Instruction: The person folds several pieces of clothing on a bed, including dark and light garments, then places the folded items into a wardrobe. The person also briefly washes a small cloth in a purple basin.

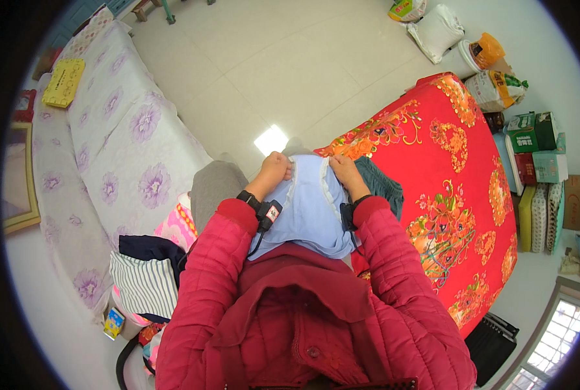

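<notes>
Light blue briefs (305, 209) with white lace trim along the leg openings lie spread across my lap. My left hand (272, 171) pinches their far left corner, fingers curled by the lace. At the far right corner my right hand (347, 170) grips the same cloth. Just right of that hand, a dark green garment (381, 187) with a gathered edge rests on the red floral cover (465, 190). To the left behind my elbow sit a folded striped garment (146, 282) and dark navy cloth (151, 247).
On my left runs a sofa with a white purple-flowered cover (124, 131), bearing a yellow box (64, 83). Several clothes hangers (446, 263) lie on the red cover. Boxes (521, 132), sacks (436, 33) and a white bucket (458, 59) line the right wall. Tiled floor (270, 63) stretches ahead.
</notes>
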The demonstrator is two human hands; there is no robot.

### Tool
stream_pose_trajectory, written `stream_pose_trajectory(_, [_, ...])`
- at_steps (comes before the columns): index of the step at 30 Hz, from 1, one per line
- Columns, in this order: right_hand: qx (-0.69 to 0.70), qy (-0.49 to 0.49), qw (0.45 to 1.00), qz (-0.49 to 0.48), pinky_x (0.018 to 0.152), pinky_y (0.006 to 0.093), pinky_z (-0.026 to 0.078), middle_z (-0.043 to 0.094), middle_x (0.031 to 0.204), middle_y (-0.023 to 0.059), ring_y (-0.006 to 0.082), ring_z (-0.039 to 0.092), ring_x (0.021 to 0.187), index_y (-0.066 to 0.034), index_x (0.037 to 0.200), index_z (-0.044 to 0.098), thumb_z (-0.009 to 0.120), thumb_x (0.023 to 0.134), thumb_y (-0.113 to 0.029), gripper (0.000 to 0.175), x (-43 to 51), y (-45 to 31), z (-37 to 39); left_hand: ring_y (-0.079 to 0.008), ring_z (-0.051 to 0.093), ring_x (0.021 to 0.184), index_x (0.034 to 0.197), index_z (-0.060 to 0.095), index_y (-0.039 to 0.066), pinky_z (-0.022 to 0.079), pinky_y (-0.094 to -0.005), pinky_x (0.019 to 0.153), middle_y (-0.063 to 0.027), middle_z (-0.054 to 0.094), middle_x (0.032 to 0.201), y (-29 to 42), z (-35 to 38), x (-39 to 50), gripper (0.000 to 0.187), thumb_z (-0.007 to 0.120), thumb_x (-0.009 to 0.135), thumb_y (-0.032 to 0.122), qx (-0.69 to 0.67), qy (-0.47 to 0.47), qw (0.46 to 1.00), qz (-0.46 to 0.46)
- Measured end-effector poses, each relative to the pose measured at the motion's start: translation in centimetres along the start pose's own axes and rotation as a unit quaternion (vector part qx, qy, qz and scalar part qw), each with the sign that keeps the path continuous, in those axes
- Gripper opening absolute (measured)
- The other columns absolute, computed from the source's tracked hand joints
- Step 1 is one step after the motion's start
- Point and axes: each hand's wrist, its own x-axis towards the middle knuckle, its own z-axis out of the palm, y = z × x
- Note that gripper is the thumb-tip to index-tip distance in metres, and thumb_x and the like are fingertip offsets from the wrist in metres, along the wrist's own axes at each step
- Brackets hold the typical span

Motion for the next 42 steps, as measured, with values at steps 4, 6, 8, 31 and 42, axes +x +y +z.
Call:
stream_pose_trajectory(4, [-0.036, 0.044, 0.996, -0.072, 0.064, 0.0269, 0.044, 0.059, 0.076, 0.0071, 0.0137, 0.054, 0.070, 0.0014, 0.093, 0.058, 0.054, 0.084, -0.022, 0.025, -1.5, -0.9, -0.9, -0.0315, 0.058, 0.080, 0.102, 0.053, 0.004, 0.048, -0.0365, 0.072, -0.0164, 0.058, 0.095, 0.7, 0.0, -1.5, 0.022, 0.048, 0.085, 0.019, 0.303, 0.060, 0.924, 0.224])
stream_pose_trajectory(6, [-0.026, 0.057, 0.992, -0.105, 0.067, 0.0285, 0.046, 0.060, 0.082, 0.0104, 0.0174, 0.057, 0.074, 0.0011, 0.098, 0.057, 0.055, 0.082, -0.021, 0.027, -3.2, -1.7, -1.8, -0.0347, 0.055, 0.090, 0.108, 0.053, 0.006, 0.046, -0.0388, 0.078, -0.0174, 0.054, 0.106, 1.2, 0.0, -2.8, 0.028, 0.051, 0.082, 0.018, 0.410, -0.007, 0.837, 0.362])
stream_pose_trajectory(8, [-0.020, 0.052, 0.992, -0.114, 0.069, 0.0319, 0.047, 0.062, 0.089, 0.0156, 0.0235, 0.061, 0.079, 0.0002, 0.102, 0.056, 0.056, 0.080, -0.021, 0.030, -5.7, -2.4, -3.1, -0.0358, 0.052, 0.098, 0.111, 0.052, 0.006, 0.043, -0.0403, 0.084, -0.0179, 0.052, 0.113, 1.6, 0.0, -4.5, 0.034, 0.054, 0.079, 0.017, 0.486, -0.065, 0.775, 0.400])
stream_pose_trajectory(31, [-0.293, -0.091, 0.903, -0.302, 0.078, 0.0404, 0.043, 0.057, 0.096, 0.0109, 0.0331, 0.052, 0.093, -0.0018, 0.080, 0.056, 0.063, 0.068, -0.010, 0.016, -23.9, -5.1, -9.8, -0.0352, 0.052, 0.097, 0.115, 0.047, 0.002, 0.043, -0.0389, 0.082, -0.0199, 0.051, 0.110, 1.5, -8.0, -23.3, 0.054, 0.057, 0.062, -0.001, 0.558, -0.199, 0.715, 0.372])
stream_pose_trajectory(42, [-0.259, 0.012, 0.933, -0.251, 0.058, 0.0364, 0.044, 0.056, 0.074, 0.0134, 0.0286, 0.056, 0.068, -0.0020, 0.086, 0.058, 0.063, 0.074, -0.011, 0.016, -25.8, -6.4, -11.0, -0.0345, 0.051, 0.090, 0.105, 0.050, 0.000, 0.043, -0.0387, 0.079, -0.0177, 0.051, 0.104, 1.9, -7.9, -24.8, 0.039, 0.053, 0.067, -0.003, 0.591, -0.134, 0.701, 0.376])
